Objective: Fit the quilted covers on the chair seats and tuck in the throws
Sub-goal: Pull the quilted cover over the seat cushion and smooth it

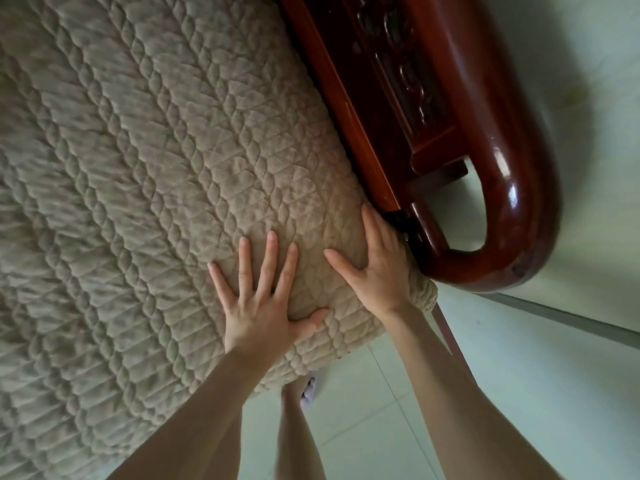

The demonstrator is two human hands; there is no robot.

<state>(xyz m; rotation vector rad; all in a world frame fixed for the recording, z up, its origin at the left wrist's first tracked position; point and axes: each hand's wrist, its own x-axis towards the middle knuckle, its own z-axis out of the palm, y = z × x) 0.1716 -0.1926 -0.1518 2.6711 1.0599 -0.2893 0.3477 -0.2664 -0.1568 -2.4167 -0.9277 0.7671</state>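
Observation:
A beige quilted cover (145, 174) with a stitched leaf pattern lies spread over the wide seat and fills most of the view. My left hand (263, 299) presses flat on it near the front right corner, fingers straight and spread. My right hand (377, 261) lies flat along the cover's right edge, fingers pointing up beside the dark red wooden armrest (502, 168), thumb stretched out to the left. The cover's corner (424, 296) bunches just below my right wrist.
The glossy curved armrest with its carved panel (401, 64) stands tight against the seat's right side. Pale floor tiles (519, 358) stretch in front and to the right. My leg and a light slipper (308, 393) stand at the seat's front edge.

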